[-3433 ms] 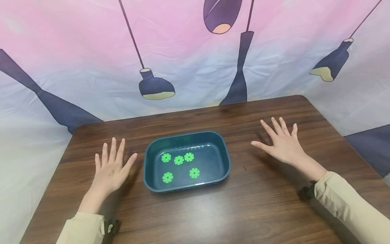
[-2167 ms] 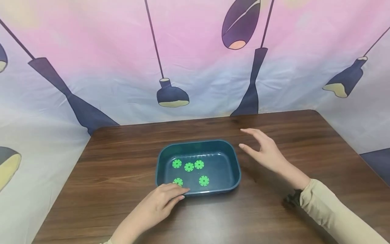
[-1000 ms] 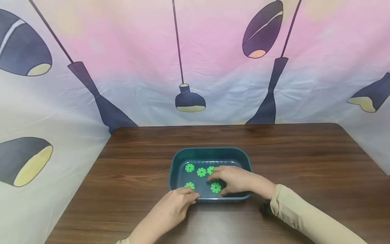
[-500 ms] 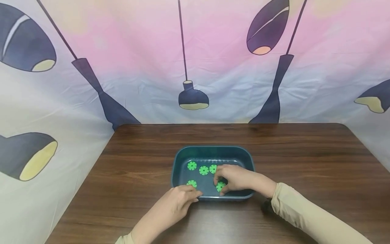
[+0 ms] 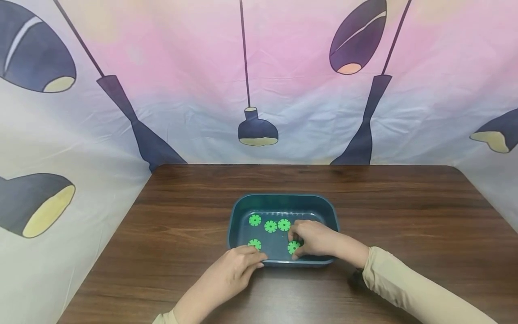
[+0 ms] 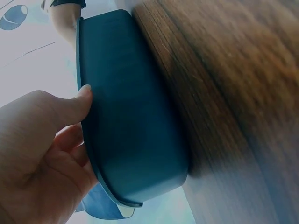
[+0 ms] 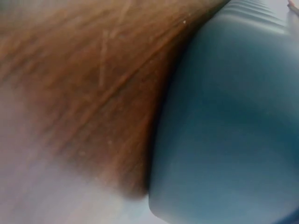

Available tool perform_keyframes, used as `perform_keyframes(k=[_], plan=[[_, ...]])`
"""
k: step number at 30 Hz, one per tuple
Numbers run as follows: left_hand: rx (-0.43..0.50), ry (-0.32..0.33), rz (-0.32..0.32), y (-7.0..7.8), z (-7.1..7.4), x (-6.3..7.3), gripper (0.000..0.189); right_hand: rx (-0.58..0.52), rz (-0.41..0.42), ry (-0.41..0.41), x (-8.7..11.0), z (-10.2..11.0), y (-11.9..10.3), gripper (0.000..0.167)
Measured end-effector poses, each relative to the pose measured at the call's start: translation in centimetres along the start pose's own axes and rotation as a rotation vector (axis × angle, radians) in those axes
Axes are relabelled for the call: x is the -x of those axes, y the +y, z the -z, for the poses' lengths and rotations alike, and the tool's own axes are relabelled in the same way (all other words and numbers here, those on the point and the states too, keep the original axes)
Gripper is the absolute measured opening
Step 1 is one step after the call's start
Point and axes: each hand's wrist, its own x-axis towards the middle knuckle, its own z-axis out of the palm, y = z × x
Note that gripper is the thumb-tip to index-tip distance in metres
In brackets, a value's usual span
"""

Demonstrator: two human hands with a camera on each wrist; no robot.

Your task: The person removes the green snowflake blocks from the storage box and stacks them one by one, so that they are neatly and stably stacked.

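Note:
A dark teal plastic tray (image 5: 279, 195) stands on the wooden table. My left hand (image 5: 234, 267) grips its near rim at the front left; in the left wrist view the thumb lies on the outer wall (image 6: 128, 102) and the fingers go over the rim. Reaching in from the right, my right hand (image 5: 315, 236) has its thumb and fingers curled about a green notched disc (image 5: 293, 248), a snowflake-like building piece, at the front right. Another disc (image 5: 254, 244) lies at the front left, partly behind the left hand. Three more discs (image 5: 270, 226) lie flat farther back.
The brown table (image 5: 182, 207) reaches back to a cloth backdrop (image 5: 202, 90) printed with hanging lamps. In the right wrist view only the tray's outer wall (image 7: 224, 121) and blurred table show, with the right hand's fingers out of sight.
Both hands lay spread apart on either side; the left came to the tray's near rim, then the right reached inside. Over the last second its fingers closed in about the front right disc.

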Motion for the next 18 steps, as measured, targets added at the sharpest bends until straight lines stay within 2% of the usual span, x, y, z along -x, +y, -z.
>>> perform_keyframes(k=[6, 12, 18], plan=[[-0.005, 0.025, -0.021, 0.03, 0.05, 0.10, 0.012, 0.060, 0.077, 0.009, 0.26, 0.12, -0.31, 0.027], [-0.010, 0.043, -0.039, -0.03, -0.09, 0.15, 0.012, 0.046, 0.134, 0.013, 0.42, 0.19, -0.49, 0.024], [-0.013, 0.044, -0.026, -0.08, -0.26, 0.21, 0.013, 0.087, 0.232, 0.050, 0.50, -0.28, -0.29, 0.024]])
